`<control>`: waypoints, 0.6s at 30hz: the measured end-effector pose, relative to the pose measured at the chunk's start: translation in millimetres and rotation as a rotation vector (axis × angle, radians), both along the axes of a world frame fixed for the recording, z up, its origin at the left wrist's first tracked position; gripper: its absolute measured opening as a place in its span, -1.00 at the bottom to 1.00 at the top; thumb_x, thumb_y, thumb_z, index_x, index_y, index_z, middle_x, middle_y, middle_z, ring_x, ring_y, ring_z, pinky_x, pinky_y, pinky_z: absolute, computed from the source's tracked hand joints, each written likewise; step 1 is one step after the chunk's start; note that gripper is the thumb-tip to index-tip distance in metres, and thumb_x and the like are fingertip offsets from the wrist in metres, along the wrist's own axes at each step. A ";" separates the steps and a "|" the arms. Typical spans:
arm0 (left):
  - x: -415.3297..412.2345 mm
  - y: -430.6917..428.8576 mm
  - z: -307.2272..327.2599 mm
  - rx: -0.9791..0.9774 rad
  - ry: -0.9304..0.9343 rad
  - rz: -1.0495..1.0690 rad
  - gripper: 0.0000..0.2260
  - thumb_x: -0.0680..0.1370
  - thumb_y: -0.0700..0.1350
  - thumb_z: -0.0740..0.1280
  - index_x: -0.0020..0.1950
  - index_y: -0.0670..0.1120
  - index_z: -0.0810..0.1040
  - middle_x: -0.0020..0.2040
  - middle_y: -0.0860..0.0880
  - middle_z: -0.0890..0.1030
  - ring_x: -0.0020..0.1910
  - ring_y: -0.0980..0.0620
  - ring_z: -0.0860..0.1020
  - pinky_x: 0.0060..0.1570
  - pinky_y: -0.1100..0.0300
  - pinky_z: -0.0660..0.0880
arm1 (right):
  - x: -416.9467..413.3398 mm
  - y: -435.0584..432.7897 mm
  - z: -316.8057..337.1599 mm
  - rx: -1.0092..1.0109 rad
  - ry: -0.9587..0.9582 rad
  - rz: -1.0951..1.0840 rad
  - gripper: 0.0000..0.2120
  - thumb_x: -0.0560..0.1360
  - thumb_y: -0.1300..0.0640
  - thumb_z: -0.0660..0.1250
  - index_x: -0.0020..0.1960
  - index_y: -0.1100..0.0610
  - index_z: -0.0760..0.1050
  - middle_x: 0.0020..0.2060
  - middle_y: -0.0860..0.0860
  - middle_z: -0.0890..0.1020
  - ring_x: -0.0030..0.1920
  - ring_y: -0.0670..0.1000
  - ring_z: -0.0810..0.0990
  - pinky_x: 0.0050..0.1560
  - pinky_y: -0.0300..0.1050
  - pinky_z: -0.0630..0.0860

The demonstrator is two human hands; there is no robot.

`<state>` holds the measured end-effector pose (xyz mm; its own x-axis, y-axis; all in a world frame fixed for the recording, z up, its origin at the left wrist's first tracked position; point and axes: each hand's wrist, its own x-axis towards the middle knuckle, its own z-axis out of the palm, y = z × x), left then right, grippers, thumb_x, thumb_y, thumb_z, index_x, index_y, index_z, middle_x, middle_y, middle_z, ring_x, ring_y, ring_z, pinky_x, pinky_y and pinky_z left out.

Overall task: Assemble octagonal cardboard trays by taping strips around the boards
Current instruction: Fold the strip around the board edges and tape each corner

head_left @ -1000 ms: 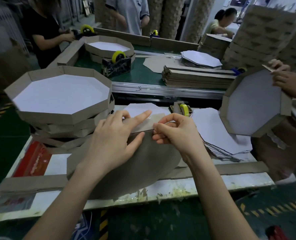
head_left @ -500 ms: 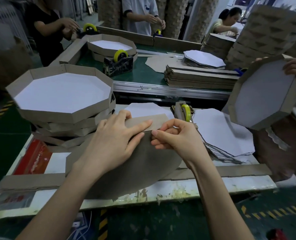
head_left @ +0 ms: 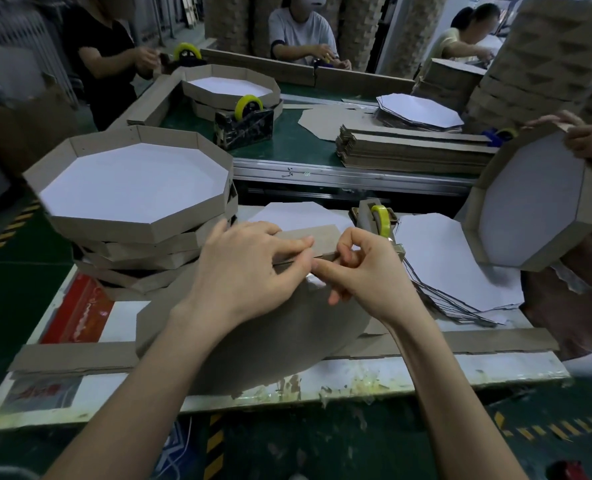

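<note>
A brown octagonal board (head_left: pixel 270 337) lies brown side up on the white table (head_left: pixel 426 375) in front of me. A brown cardboard strip (head_left: pixel 322 237) stands along its far edge. My left hand (head_left: pixel 246 271) presses the strip against the board, fingers spread over it. My right hand (head_left: pixel 367 271) pinches at the strip's lower edge, where a small shiny piece of tape (head_left: pixel 313 280) shows. A tape dispenser (head_left: pixel 377 220) with a yellow roll stands just beyond my right hand.
A stack of finished octagonal trays (head_left: pixel 131 209) sits at the left. White-faced boards (head_left: pixel 453 265) lie at the right. Loose strips (head_left: pixel 76 356) run along the table front. Another person's hands (head_left: pixel 585 140) hold a tray (head_left: pixel 536 199) upright at the right. Workers stand across a green belt (head_left: pixel 287 143).
My hands have closed in on the strip's lower edge, the right thumb and left fingers now meeting at the tape. The person at the right has shifted their tray.
</note>
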<state>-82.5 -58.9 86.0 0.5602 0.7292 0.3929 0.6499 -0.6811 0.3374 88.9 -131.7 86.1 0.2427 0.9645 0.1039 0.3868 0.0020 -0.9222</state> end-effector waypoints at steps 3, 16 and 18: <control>12.5 -1.3 -1.9 0.100 0.026 0.020 -0.64 0.56 0.28 0.10 0.17 0.27 0.61 -0.04 0.05 0.66 0.07 -0.03 0.54 0.13 0.05 0.36 | 1.5 0.3 -6.4 -0.006 -0.113 -0.028 -0.59 0.44 0.31 0.47 -0.22 0.11 0.21 -0.47 0.11 0.64 -0.51 0.11 0.60 -0.48 -0.20 0.42; 2.8 0.4 -3.3 0.199 0.166 0.007 -0.52 0.49 0.28 0.24 0.36 0.13 0.49 0.04 0.07 0.58 0.02 -0.01 0.56 -0.16 0.11 0.41 | 36.8 11.4 3.0 0.235 0.062 -0.231 -0.80 0.53 0.31 0.33 -0.23 0.17 0.39 -0.31 0.18 0.64 -0.34 -0.03 0.60 -0.35 -0.27 0.51; 3.6 -1.4 -4.7 0.224 0.268 0.023 -0.35 0.47 0.33 0.25 0.49 0.07 0.31 0.23 0.09 0.51 0.15 0.02 0.51 -0.03 0.13 0.42 | 40.6 19.4 -3.7 0.190 -0.001 -0.195 -0.94 0.55 0.23 0.36 -0.09 0.12 0.52 -0.10 0.08 0.67 -0.06 -0.05 0.65 -0.05 -0.20 0.59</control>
<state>-78.8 -60.2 81.3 0.6495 0.6550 0.3863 0.7111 -0.7031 -0.0034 129.5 -112.3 82.4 0.4222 0.8626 0.2787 0.3975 0.1002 -0.9121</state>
